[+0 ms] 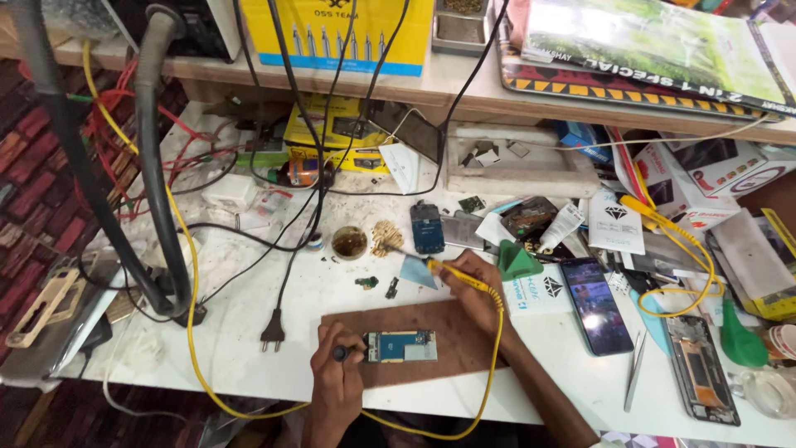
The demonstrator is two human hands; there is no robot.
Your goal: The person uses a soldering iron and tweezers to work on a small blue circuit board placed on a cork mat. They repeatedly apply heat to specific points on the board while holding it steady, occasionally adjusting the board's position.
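Brown wooden board (464, 332) on the white workbench (249, 348), near its front edge; 1 small blue-green circuit board (401, 346) lies flat on it, towards the left end.

Left hand (336, 373): fingers closed round a short dark-handled tool (342, 353), whose tip meets the left edge of the circuit board.

Right hand (474, 290): fingers closed round a yellow-handled soldering iron (444, 271), held above the far edge of the wooden board, tip pointing left and away towards a brass wool pad (385, 236). Its yellow cable (496, 357) loops down past the wrist and off the bench front.

Nearby items:
- 1 round tin (349, 242), just left of the brass wool.
- 1 small phone part with dark screen (427, 226), beyond the iron.
- 1 phone (595, 305), screen lit, right of the wooden board.
- 1 pair of tweezers (635, 369), beside the phone.
- 1 black plug (273, 332) with cord, left of the wooden board.
- 1 green plastic piece (516, 261), near the right hand.
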